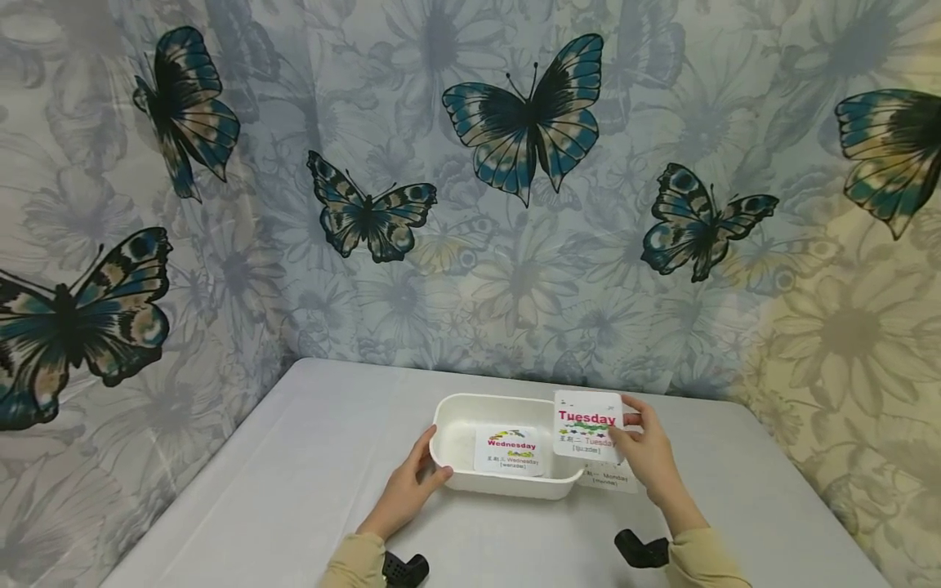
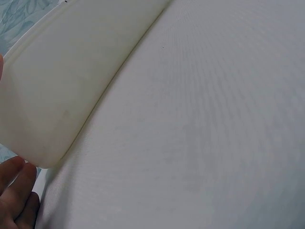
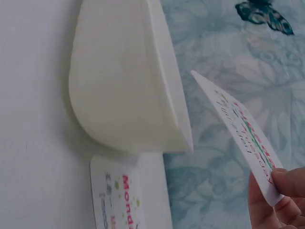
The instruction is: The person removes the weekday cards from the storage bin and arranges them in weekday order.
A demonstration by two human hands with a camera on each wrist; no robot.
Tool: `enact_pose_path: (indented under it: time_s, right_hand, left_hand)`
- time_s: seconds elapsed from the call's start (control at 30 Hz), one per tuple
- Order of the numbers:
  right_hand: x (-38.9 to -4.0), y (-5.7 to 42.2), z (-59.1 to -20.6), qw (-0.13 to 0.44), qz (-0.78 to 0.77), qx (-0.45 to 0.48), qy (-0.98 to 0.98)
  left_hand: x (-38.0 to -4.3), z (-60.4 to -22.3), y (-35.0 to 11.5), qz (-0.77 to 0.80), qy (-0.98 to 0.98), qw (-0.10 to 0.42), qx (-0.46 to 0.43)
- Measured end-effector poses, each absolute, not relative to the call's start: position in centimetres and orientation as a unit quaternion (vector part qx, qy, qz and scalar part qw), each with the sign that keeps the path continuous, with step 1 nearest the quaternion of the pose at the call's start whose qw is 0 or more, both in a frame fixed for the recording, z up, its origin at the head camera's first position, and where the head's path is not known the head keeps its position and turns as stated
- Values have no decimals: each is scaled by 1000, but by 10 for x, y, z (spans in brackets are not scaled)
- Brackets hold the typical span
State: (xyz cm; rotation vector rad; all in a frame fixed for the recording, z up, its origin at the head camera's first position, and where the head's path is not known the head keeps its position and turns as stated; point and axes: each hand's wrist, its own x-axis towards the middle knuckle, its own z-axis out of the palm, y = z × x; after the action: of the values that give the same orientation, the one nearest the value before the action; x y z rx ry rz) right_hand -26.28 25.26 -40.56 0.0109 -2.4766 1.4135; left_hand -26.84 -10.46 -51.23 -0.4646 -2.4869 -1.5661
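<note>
On a white table (image 1: 294, 465), my hands apart, my left hand (image 1: 403, 490) gripping a white oblong tub (image 1: 507, 487) at its left end, my right hand (image 1: 648, 451) pinching a Tuesday card (image 1: 584, 426) above its right end, a Wednesday card (image 1: 509, 452) inside, a Monday card (image 1: 612, 477) just beside the tub.

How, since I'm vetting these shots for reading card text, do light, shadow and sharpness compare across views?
Head: butterfly-print backdrop yellowish at right, bluish at centre, Tuesday card heading legible; left wrist: dim, faint ripples on the white tablecloth; right wrist: soft shadow beside the white tub, Tuesday card text foreshortened by its steep angle.
</note>
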Motion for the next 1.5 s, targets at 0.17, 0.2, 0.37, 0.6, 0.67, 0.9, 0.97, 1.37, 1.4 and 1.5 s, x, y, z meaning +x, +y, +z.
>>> enact_pose_path:
  time_s: [0.17, 0.2, 0.37, 0.6, 0.67, 0.9, 0.97, 1.37, 1.4, 1.5]
  right_hand:
    - [-268, 297, -419, 156, 512, -54, -843]
    - [-269, 305, -423, 158, 512, -63, -842]
    - [-273, 333, -441, 170, 491, -122, -846]
    - [-278, 350, -451, 157, 470, -179, -850]
    - [-279, 353, -452, 156, 465, -187, -851]
    - [-282, 359, -458, 151, 438, -191, -865]
    - [-283, 360, -460, 150, 425, -193, -872]
    - [-288, 358, -466, 106, 352, -214, -905]
    - [-287, 359, -467, 103, 348, -211, -908]
    - [-288, 360, -470, 96, 338, -208, -913]
  left_hand:
    - [-269, -511, -106, -520, -836, 84, -156]
    - [-269, -510, -106, -520, -836, 84, -156]
    - [-270, -508, -107, -517, -837, 83, -161]
    - [-270, -509, -107, -523, -833, 82, -161]
    - [-270, -510, -107, -523, -833, 82, -161]
    - [-269, -512, -106, -524, -834, 82, -155]
    - [-270, -512, -106, -524, -833, 83, -155]
    - [-270, -513, -105, -523, -834, 82, -153]
    - [-270, -513, -105, -523, -834, 82, -152]
    - [-270, -513, -104, -524, -834, 83, -151]
